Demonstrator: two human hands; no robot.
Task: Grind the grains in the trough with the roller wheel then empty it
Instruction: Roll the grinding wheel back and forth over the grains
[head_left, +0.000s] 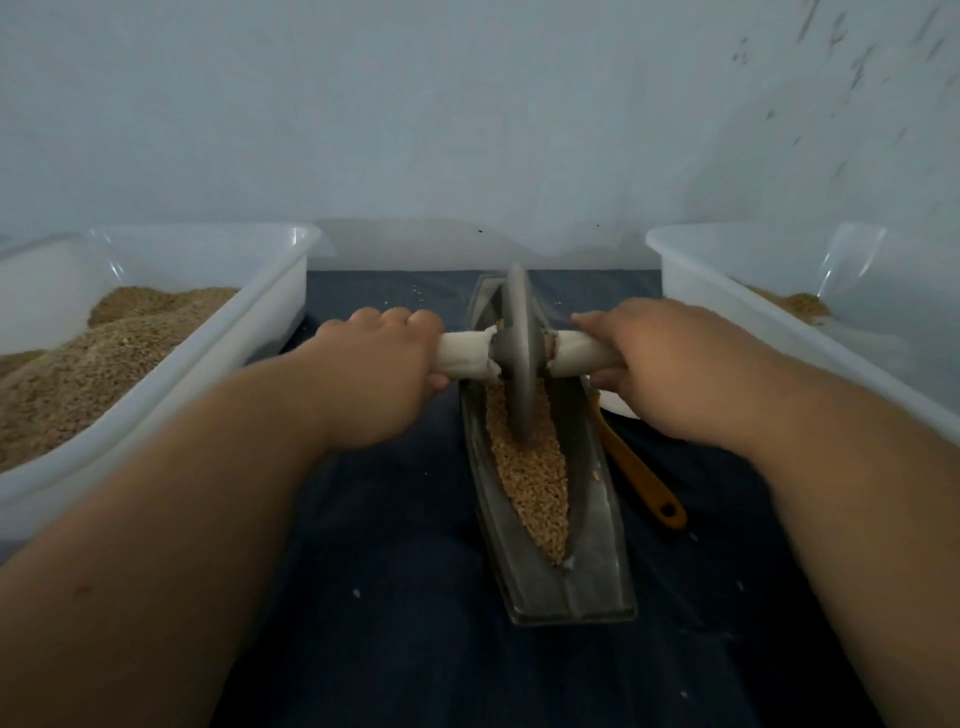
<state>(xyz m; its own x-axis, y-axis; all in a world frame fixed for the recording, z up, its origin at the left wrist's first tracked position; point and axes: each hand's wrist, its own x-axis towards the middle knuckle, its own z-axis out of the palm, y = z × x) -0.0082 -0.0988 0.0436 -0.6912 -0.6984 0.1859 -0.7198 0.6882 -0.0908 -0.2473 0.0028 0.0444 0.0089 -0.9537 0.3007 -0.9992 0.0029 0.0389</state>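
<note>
A long grey boat-shaped trough (597, 561) lies on the dark cloth, running away from me. Tan grains (535, 483) fill its groove. A grey roller wheel (517, 353) stands upright in the groove, toward the far half, its lower edge sunk in the grains. A white-wrapped axle handle sticks out on each side. My left hand (379, 374) grips the left handle (465, 356). My right hand (660, 364) grips the right handle (582, 353).
A white plastic tub (260, 312) heaped with tan grain stands at the left. Another white tub (691, 280) with a little grain stands at the right. An orange-handled tool (644, 483) lies right of the trough. A pale wall rises close behind.
</note>
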